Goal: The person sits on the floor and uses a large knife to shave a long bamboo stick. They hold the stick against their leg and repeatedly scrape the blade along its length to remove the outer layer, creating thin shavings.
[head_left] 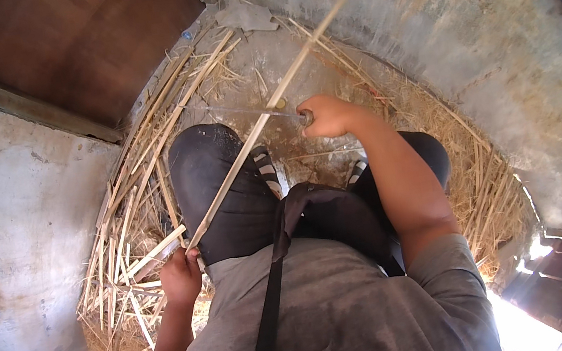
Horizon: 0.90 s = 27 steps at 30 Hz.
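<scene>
A long pale bamboo strip (233,169) slants from lower left to upper right across my left knee. My left hand (181,275) is closed on its near end, beside my left thigh. My right hand (325,116) is closed round the handle of a long thin-bladed knife (232,110), above the floor between my knees. The blade points left and crosses the strip near its middle. Whether it touches the strip or passes just under it, I cannot make out. The strip's far end is blurred, near the back wall.
Split bamboo strips (142,159) lie heaped along the left side. Shavings and more strips (482,197) cover the floor at the right. Stained walls (26,204) curve round me, with a brown door panel (91,51) at the far left. A black bag (325,209) rests on my lap.
</scene>
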Each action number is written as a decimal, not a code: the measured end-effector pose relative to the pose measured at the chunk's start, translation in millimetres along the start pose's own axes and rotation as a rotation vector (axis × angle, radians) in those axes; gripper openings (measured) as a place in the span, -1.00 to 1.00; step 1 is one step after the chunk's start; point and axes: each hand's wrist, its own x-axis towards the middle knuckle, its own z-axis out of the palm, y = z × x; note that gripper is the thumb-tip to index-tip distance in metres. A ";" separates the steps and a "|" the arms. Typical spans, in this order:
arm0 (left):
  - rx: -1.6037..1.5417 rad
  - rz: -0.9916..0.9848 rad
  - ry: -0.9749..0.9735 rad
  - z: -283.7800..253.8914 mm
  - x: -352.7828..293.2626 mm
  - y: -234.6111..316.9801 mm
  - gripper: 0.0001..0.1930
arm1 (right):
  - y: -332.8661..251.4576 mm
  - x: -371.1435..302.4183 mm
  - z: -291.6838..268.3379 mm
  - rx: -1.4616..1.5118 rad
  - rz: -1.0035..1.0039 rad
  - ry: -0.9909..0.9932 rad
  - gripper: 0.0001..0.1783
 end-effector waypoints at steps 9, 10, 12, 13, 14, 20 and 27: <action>0.044 0.006 0.015 -15.6 -3.1 7.4 -0.61 | -64.5 -26.8 2.1 -0.201 -0.040 -0.037 -0.50; 0.066 0.022 0.037 -15.6 -2.8 4.7 -0.61 | -69.5 -29.3 1.5 -0.223 -0.035 -0.052 -0.52; 0.113 0.034 0.072 -6.0 2.0 -3.9 -0.61 | -5.7 -4.4 13.8 -0.053 0.052 0.155 -0.53; 0.102 0.018 0.057 -7.5 -0.1 -5.4 -0.61 | 13.1 -1.0 7.9 -0.018 0.120 0.206 -0.49; 0.085 0.004 0.054 -8.5 1.3 -5.2 -0.62 | 25.9 0.9 -2.3 0.009 0.184 0.265 -0.44; -0.011 0.023 -0.038 -24.5 6.7 2.0 -0.63 | 3.4 -9.2 10.4 -0.023 0.060 0.259 -0.47; 0.031 0.063 0.015 -16.0 4.9 -7.6 -0.66 | 14.0 3.4 23.2 -0.046 0.004 0.161 -0.34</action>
